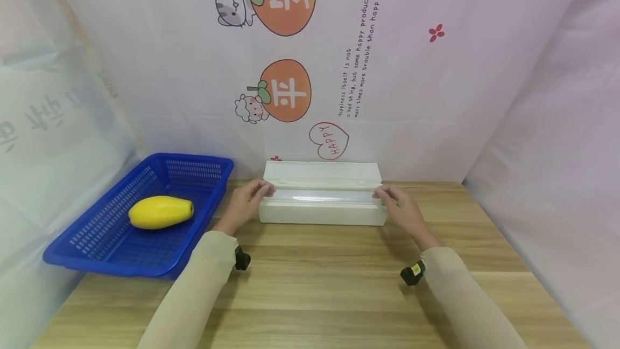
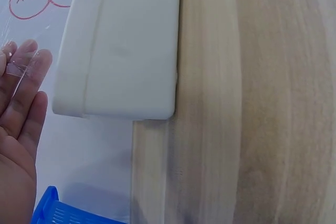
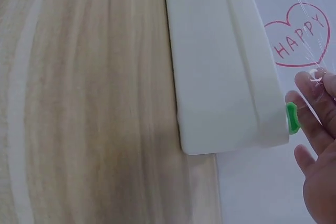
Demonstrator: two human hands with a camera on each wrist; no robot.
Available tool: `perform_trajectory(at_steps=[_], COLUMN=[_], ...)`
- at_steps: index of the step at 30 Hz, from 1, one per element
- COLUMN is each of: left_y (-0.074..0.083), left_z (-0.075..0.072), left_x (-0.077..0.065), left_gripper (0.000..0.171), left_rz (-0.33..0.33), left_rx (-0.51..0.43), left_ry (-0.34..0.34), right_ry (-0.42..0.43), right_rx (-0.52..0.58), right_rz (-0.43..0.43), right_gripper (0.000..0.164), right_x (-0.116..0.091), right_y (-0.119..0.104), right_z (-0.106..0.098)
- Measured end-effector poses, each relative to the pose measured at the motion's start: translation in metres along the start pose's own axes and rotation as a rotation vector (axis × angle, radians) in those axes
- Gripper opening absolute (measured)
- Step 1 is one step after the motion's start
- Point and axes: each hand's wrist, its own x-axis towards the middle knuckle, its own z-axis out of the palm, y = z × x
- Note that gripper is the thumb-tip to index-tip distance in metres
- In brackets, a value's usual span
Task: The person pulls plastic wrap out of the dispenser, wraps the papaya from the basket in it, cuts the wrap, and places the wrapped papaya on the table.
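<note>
A white cling film dispenser [image 1: 322, 214] lies on the table against the back wall, its lid [image 1: 322, 170] raised. Clear cling film [image 1: 317, 196] shows along its open top. At the left end, my left hand [image 1: 246, 203] pinches the film's edge between thumb and fingers; the left wrist view shows the clear film [image 2: 19, 69] creased at the fingertips. On the opposite end, my right hand [image 1: 403, 210] pinches the other side of the film [image 3: 315, 75]. A small green piece [image 3: 293, 119] sticks out of the dispenser's side, close to the right fingers.
To the left, a blue plastic basket [image 1: 205, 230] holds a yellow papaya-shaped fruit [image 1: 161, 212]. Behind the wooden table [image 1: 319, 295] hangs a printed white cloth [image 1: 411, 96], with cloth sides on the left and right. A black wrist camera [image 1: 413, 273] sits on the right sleeve.
</note>
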Motion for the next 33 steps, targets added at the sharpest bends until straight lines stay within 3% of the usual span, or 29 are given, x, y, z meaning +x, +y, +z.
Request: perform_trajectory(at_steps=[9, 15, 33], left_y=[0.012, 0.019, 0.035], left_z=[-0.002, -0.005, -0.008], left_x=[0.002, 0.003, 0.008], left_gripper=[0.027, 0.029, 0.041], left_rz=[-0.068, -0.105, -0.096], left_rx=[-0.057, -0.11, -0.219], left_ry=[0.032, 0.05, 0.111], right_ry=[0.0, 0.02, 0.039], right_rx=[0.082, 0.118, 0.17], right_rz=[0.019, -0.031, -0.09], right_gripper=[0.041, 0.041, 0.035], right_x=[0.002, 0.005, 0.007], right_y=[-0.003, -0.004, -0.019], right_z=[-0.007, -0.01, -0.016])
